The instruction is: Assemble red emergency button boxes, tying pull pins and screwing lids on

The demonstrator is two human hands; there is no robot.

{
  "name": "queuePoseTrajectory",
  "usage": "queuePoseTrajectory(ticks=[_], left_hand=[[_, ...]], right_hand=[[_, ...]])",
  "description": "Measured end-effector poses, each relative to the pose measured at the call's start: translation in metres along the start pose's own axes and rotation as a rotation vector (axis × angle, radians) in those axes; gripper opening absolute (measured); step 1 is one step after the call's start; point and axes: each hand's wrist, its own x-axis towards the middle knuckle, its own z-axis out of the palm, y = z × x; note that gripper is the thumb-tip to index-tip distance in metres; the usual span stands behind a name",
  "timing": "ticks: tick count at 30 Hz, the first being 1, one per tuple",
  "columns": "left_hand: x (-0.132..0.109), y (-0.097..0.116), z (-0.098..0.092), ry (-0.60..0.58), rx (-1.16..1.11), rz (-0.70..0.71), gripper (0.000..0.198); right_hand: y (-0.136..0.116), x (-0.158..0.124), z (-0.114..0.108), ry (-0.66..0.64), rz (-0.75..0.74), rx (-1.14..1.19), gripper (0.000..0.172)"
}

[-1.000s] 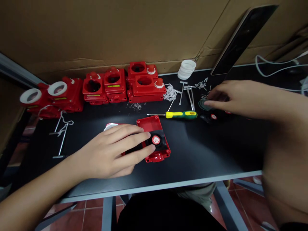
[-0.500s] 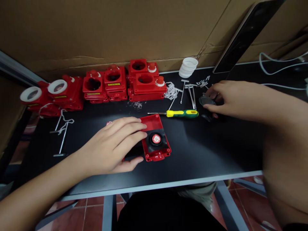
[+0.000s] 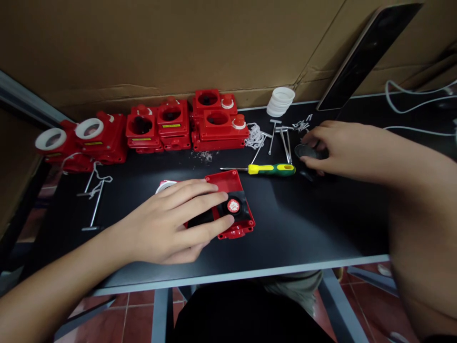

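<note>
Shows an open red housing (image 3: 228,181) near the middle of the bench (image 3: 296,224), with a black insert (image 3: 244,212) inside and a round red-and-white label (image 3: 233,206) at its centre. Takes fingers of the left hand (image 3: 171,216) over its left rim and onto the insert now, after only rim contact half a second ago; probably amounts to steadying from above, loose and spread, not clenched. Partly hides a white ring (image 3: 164,185) beneath that same hand. Finds the right hand (image 3: 335,143) hardly shifted, off among small parts, with thumb and fingers curled about a clear disc (image 3: 303,151) above a black part (image 3: 306,175); cannot tell whether gripped or merely touched. Seems to mean a stay at the parts, well apart from the housing. Meets a screwdriver (image 3: 272,169) just beyond the housing, then T-handled tools (image 3: 283,129), white rings (image 3: 280,102) and a row of red boxes (image 3: 228,139) along the cardboard wall (image 3: 178,47). Gives most room rightward from the housing, below the screwdriver; leaves only a narrow strip towards the front edge.
</note>
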Motion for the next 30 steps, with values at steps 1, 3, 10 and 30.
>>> queuePoseTrajectory(ticks=[1, 3, 10, 30], left_hand=[[0.0, 0.0, 0.0, -0.004, -0.004, 0.002, 0.047], [0.0, 0.0, 0.0, -0.006, -0.01, 0.01, 0.049], [-0.003, 0.001, 0.003, -0.015, -0.016, 0.009, 0.051], [0.003, 0.012, 0.012, -0.028, -0.004, -0.027, 0.054]], right_hand=[[-0.001, 0.0, 0.001, 0.005, -0.004, -0.005, 0.039], [-0.002, 0.0, 0.001, 0.014, -0.018, -0.008, 0.041], [-0.005, -0.007, -0.004, 0.133, -0.034, 0.023, 0.036], [-0.114, -0.032, 0.01, 0.521, -0.78, 0.699, 0.052]])
